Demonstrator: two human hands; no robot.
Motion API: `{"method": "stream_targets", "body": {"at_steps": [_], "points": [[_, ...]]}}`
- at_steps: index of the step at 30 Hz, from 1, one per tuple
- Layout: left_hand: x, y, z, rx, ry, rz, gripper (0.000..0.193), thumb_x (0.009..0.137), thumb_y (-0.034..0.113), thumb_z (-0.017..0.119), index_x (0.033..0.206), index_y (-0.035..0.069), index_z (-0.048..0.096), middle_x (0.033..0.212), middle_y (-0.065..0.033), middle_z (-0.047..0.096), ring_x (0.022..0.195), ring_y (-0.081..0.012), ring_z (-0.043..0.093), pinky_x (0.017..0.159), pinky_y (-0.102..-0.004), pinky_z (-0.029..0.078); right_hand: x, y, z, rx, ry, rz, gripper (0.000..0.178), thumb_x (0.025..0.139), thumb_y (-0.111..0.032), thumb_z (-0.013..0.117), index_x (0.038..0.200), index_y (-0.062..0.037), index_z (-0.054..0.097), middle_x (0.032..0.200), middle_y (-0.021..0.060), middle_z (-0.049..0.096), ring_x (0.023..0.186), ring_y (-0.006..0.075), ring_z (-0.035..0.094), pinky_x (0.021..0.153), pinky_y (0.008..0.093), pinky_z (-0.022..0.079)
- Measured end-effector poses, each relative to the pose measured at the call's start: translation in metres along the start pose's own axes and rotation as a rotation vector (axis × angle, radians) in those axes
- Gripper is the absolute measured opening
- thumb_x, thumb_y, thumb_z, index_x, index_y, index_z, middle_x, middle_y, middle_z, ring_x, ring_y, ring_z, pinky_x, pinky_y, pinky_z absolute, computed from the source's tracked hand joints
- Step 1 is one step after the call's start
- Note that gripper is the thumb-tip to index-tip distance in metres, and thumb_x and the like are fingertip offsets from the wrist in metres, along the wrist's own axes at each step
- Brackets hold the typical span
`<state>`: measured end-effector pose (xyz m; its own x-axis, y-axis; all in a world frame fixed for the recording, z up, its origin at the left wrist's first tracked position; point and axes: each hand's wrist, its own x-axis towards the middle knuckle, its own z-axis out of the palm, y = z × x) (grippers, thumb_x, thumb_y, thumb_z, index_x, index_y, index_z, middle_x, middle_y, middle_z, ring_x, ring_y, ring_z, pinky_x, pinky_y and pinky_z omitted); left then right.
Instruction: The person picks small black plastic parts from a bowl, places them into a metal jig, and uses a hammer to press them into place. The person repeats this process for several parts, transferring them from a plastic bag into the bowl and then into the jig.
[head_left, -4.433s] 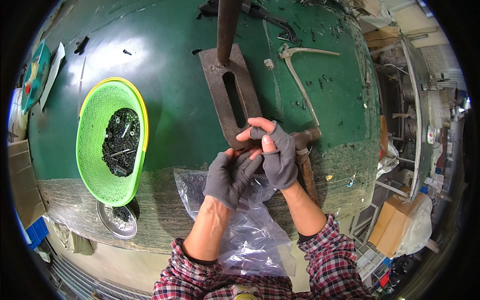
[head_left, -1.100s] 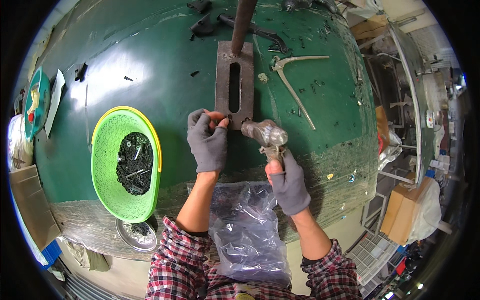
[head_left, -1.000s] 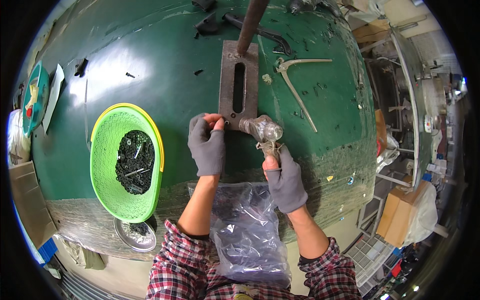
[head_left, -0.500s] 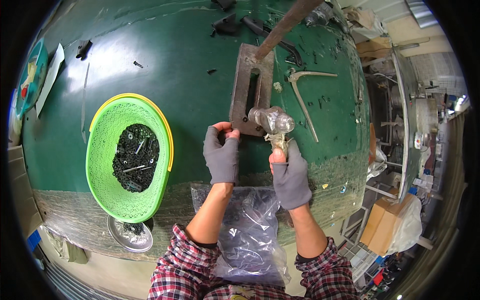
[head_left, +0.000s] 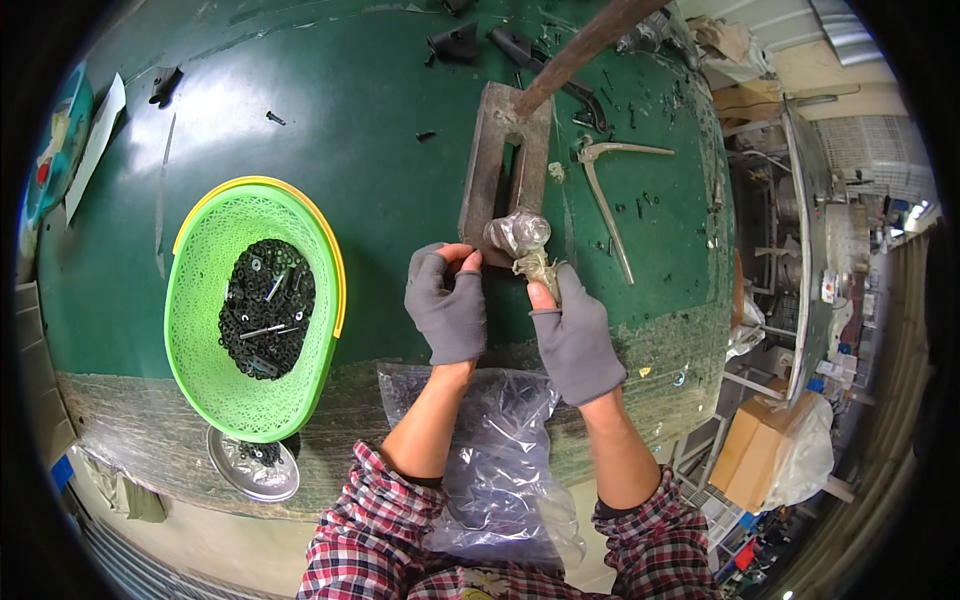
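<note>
In my right hand [head_left: 578,335], gloved in grey with bare fingertips, is a hammer [head_left: 522,232], its short handle wrapped in ragged material. The hammer's worn metal head is over the near end of a slotted steel block [head_left: 487,160] on the green table. My left hand [head_left: 445,302], in a matching glove, is at the block's near left corner. Its thumb and fingertips are pinched together there, and whatever they hold is too small or hidden to name. A rusty metal bar [head_left: 590,55] slants up from the block's far end.
A green plastic basket [head_left: 187,310] of small black parts and metal pins stands to the left, with a metal dish [head_left: 225,475] beside it. Clear plastic sheeting [head_left: 495,470] hangs over the near edge. Right of the block are bent-handled pliers [head_left: 605,200] and scattered screws [head_left: 620,208].
The hammer head has moved left, onto the near end of the block, and my right hand has shifted left with it. My left hand stays by the block's corner.
</note>
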<state>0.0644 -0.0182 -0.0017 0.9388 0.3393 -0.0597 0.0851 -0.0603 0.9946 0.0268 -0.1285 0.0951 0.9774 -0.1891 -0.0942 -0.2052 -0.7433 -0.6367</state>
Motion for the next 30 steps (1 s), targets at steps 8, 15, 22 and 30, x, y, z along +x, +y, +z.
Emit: {"method": "stream_targets", "body": {"at_steps": [8,15,22,30], "points": [[-0.004,0.004,-0.006,-0.005,-0.079,0.076,0.012,0.088,-0.001,0.068,0.1,-0.001,0.068,0.099,-0.005,0.061,0.08,-0.0111,0.061,0.075,-0.023,0.05,-0.021,0.01,0.001,0.204,-0.02,0.152,0.03,0.102,-0.029,0.053,0.11,-0.0004,0.053,0.084,0.0274,0.063,0.079,0.0494,0.061,0.061,0.0494,0.048],[-0.011,-0.001,-0.005,-0.28,-0.073,-0.162,0.014,0.094,-0.004,0.06,0.108,-0.002,0.062,0.098,-0.0052,0.064,0.087,-0.0108,0.065,0.08,-0.024,0.054,-0.028,-0.007,-0.007,0.214,0.005,0.035,0.033,0.102,-0.03,0.053,0.112,0.0012,0.054,0.085,0.0263,0.064,0.081,0.0485,0.063,0.064,0.0476,0.05],[-0.006,0.005,-0.008,-0.057,-0.091,-0.007,0.012,0.088,-0.003,0.067,0.099,0.0,0.068,0.093,-0.005,0.065,0.081,-0.0102,0.063,0.073,-0.0228,0.051,-0.038,0.011,0.002,0.242,0.032,0.094,0.032,0.101,-0.029,0.054,0.111,0.001,0.054,0.084,0.025,0.064,0.079,0.0479,0.063,0.063,0.0466,0.049],[0.001,0.015,-0.004,0.114,-0.083,0.078,0.012,0.085,-0.001,0.07,0.097,0.002,0.071,0.085,-0.0035,0.06,0.073,-0.0097,0.057,0.067,-0.0232,0.047,-0.036,0.016,-0.002,0.25,0.017,0.129,0.029,0.101,-0.028,0.053,0.11,-0.0011,0.054,0.084,0.025,0.064,0.081,0.0482,0.062,0.064,0.0469,0.049]]}}
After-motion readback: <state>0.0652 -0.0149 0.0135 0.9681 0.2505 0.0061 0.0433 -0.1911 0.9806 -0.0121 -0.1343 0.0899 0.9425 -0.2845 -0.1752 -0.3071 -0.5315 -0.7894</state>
